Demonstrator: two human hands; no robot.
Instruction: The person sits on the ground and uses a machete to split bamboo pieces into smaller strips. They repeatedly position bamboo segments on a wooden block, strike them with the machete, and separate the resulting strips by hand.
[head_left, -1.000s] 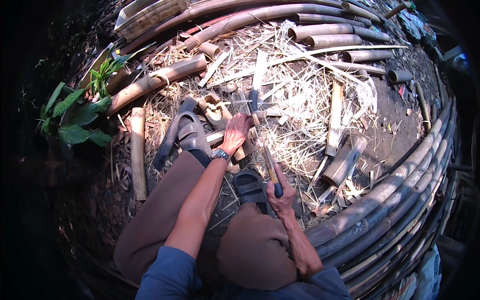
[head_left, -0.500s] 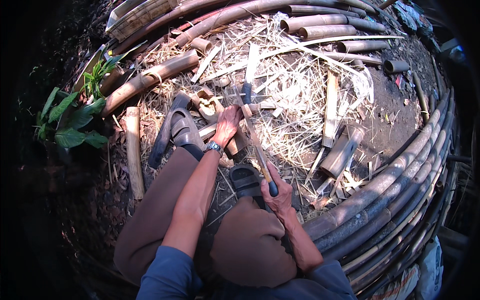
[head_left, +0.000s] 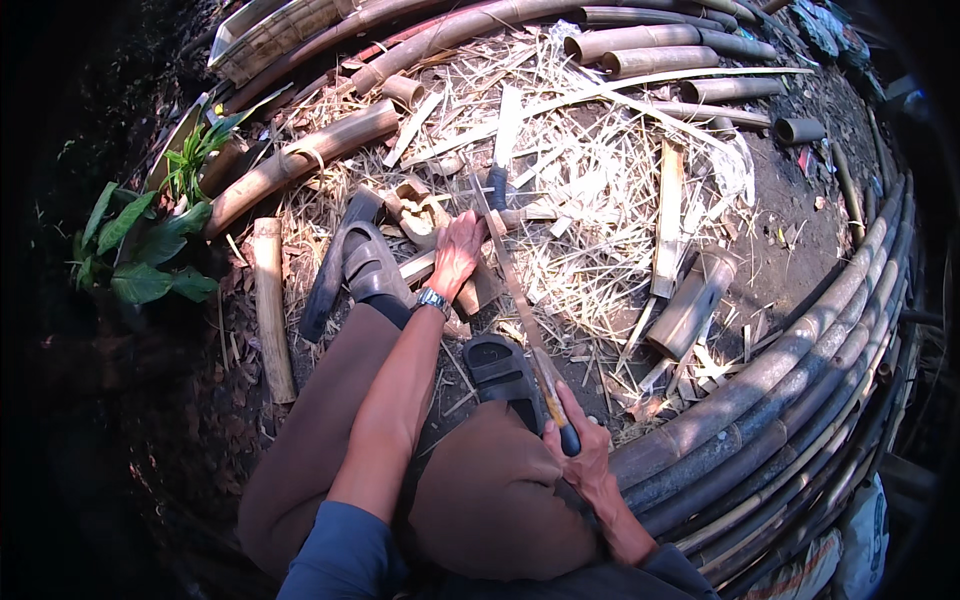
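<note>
My right hand [head_left: 582, 440] is closed round the yellowish, dark-ended handle of a hand saw [head_left: 514, 285]. Its long narrow blade slants up and away to the left, lying across a short bamboo piece [head_left: 513, 217]. The fingers of my left hand [head_left: 459, 250] are wrapped over that bamboo piece just left of the blade; most of the piece is hidden beneath them. A wooden block [head_left: 480, 290] shows below the left hand. Just beyond the blade lies a knife with a dark handle [head_left: 497, 187] and a bright, sunlit blade.
Pale bamboo shavings [head_left: 590, 215] cover the ground ahead. Long bamboo poles [head_left: 760, 380] curve along the right. Cut bamboo sections [head_left: 695, 305] lie about, with a thick length [head_left: 300, 165] at the left beside a leafy plant [head_left: 145, 245]. My sandals [head_left: 500, 372] flank the work.
My right hand has drawn the saw back toward me and slightly right, so more of the blade lies on my side of the bamboo piece. My left hand stays on the piece.
</note>
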